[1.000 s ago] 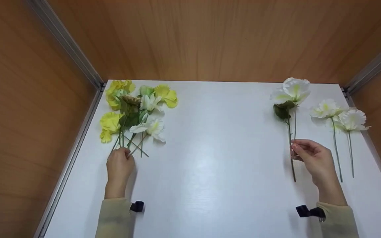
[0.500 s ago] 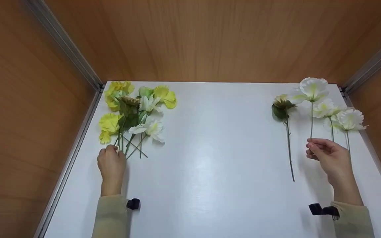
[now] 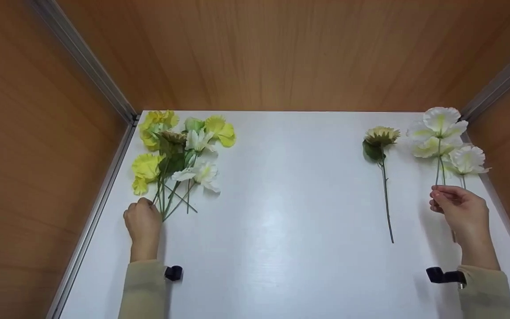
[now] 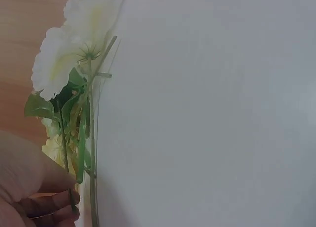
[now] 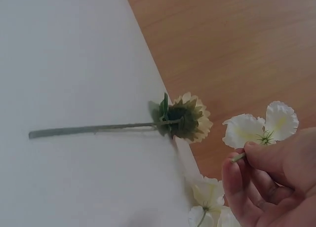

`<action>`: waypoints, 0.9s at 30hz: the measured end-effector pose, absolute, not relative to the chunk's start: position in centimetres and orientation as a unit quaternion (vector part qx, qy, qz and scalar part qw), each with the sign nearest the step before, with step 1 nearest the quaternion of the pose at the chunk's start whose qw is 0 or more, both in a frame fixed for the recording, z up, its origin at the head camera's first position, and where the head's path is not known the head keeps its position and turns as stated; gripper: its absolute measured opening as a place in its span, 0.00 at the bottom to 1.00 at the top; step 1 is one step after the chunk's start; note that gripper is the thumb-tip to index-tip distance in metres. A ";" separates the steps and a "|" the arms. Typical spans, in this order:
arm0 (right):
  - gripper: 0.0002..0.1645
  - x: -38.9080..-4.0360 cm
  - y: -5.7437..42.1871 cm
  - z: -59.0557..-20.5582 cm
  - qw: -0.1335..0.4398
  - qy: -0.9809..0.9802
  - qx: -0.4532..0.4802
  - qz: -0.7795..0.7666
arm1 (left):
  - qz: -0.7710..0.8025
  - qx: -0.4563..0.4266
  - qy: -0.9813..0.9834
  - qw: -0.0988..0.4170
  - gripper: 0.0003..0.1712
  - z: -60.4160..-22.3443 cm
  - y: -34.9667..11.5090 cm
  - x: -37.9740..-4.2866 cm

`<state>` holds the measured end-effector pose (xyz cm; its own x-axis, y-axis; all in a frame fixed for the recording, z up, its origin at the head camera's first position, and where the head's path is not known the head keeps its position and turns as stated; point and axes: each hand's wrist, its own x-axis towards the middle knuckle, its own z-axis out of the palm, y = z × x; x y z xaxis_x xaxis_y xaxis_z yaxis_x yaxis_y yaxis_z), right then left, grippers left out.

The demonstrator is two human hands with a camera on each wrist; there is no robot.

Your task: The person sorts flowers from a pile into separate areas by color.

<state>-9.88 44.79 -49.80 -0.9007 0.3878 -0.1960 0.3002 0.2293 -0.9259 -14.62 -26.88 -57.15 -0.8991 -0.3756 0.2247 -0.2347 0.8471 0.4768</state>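
Observation:
My right hand (image 3: 466, 219), at the right side, pinches the thin stem of a white artificial flower (image 3: 442, 119) between thumb and fingers. Its bloom overlaps two other white flowers, one of them a ruffled bloom (image 3: 468, 159) farther right. In the right wrist view the held stem (image 5: 238, 157) ends just past my fingertips. My left hand (image 3: 143, 228) is at the lower end of the left bunch, thumb and fingers around a dark green flower stem (image 4: 64, 150). That bunch has yellow flowers (image 3: 146, 167), a white flower (image 3: 206, 175) and dark leaves (image 3: 173, 163), with crossing stems.
A cream flower (image 3: 382, 134) with a long stem lies on the white table (image 3: 272, 199), left of my right hand. Wooden panels (image 3: 255, 53) stand behind and on both sides, with metal rails (image 3: 91, 53) at the corners.
My right hand has carried the white flower rightward, away from the cream flower and over the other white ones. My left hand has shifted slightly left at the stems.

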 end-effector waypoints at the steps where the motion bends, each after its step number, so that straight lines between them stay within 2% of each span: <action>1: 0.07 -10.0 45.1 -49.9 0.031 -0.795 -0.225 0.563 | -0.226 0.157 -0.948 0.159 0.07 -57.3 -26.9 -14.6; 9: 0.21 -10.5 46.9 -51.5 0.005 -0.866 -0.235 0.442 | -0.252 0.167 -0.942 0.144 0.06 -56.9 -26.7 -14.3; 18: 0.23 -10.4 48.2 -53.3 0.010 -0.917 -0.218 0.333 | -0.271 0.154 -0.940 0.136 0.05 -56.5 -26.1 -14.1; 27: 0.23 -10.5 48.8 -54.2 0.004 -0.918 -0.235 0.319 | -0.277 0.164 -0.938 0.127 0.05 -56.4 -26.0 -14.0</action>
<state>-10.54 48.82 -54.22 -0.8897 0.4334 -0.1432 0.4288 0.6862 -0.5876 -14.00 -25.98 -56.45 -0.9140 -0.3780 0.1471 -0.2376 0.7928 0.5612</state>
